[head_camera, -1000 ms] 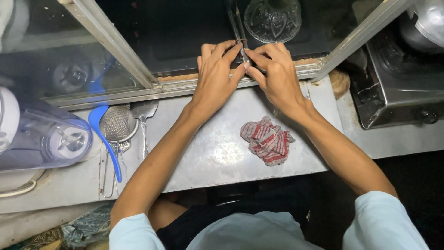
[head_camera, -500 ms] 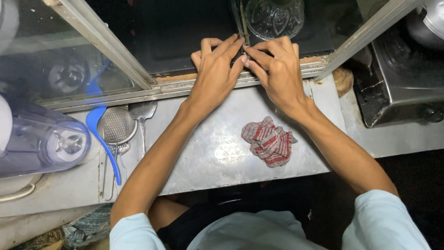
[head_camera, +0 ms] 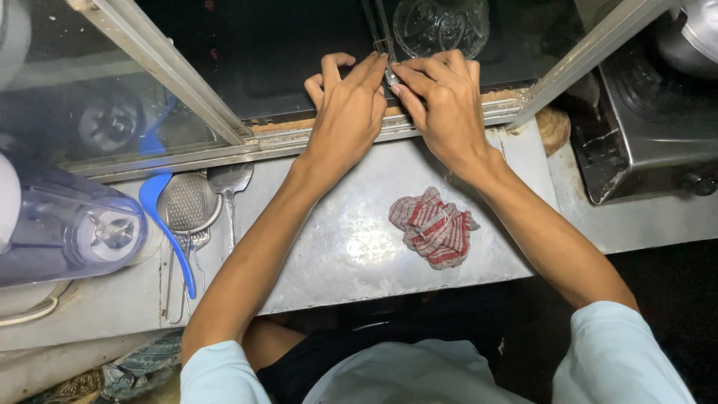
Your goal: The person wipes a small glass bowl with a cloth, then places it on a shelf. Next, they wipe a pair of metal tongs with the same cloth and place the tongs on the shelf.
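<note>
Both hands meet at a thin metal latch (head_camera: 390, 73) on the window track (head_camera: 299, 138), at the far edge of the steel counter (head_camera: 336, 247). Left hand (head_camera: 345, 118): fingers extended, tips pressed against the latch from the left. Right hand (head_camera: 447, 112): fingers curled, tips pinching the latch from the right. A glass bowl (head_camera: 441, 26) stands just beyond the hands. A red-checked cloth (head_camera: 434, 228) lies crumpled on the counter below the right wrist. A strainer (head_camera: 187, 202), blue spoon (head_camera: 161, 217) and blender jar (head_camera: 71, 232) lie at left; a stove (head_camera: 651, 127) at right.
</note>
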